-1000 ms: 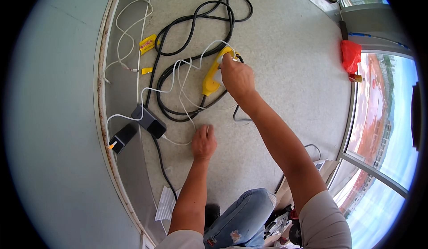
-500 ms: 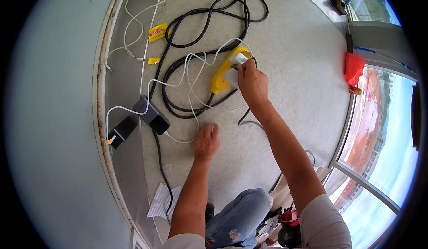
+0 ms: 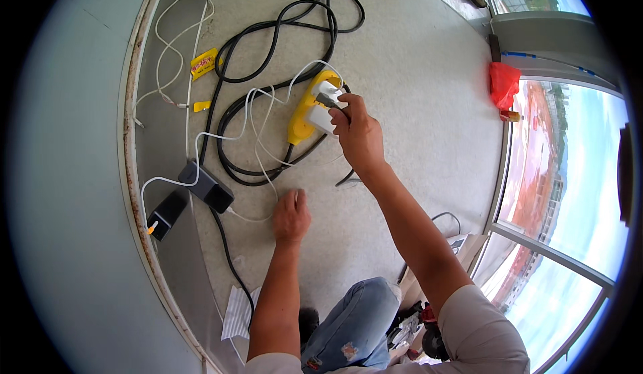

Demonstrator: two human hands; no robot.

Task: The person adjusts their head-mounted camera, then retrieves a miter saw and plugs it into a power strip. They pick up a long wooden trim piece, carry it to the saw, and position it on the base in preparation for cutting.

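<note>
My right hand pinches a grey plug at a yellow power strip, which carries white chargers; whether the plug is inserted I cannot tell. My left hand rests low on the floor with fingers curled beside a thin white cable; what they hold, if anything, is hidden. Two dark power banks lie at the left with white leads attached. A black cord lies in loops around the strip.
A loose white cable and yellow packets lie by a metal track at the left wall. A red bag and windows are at the right. My bent knee, a paper and jumbled items are near the lower edge.
My right hand has backed slightly down from the strip's top, and more of the white charger and grey plug shows. My left hand stays on the floor. The whole view has shifted.
</note>
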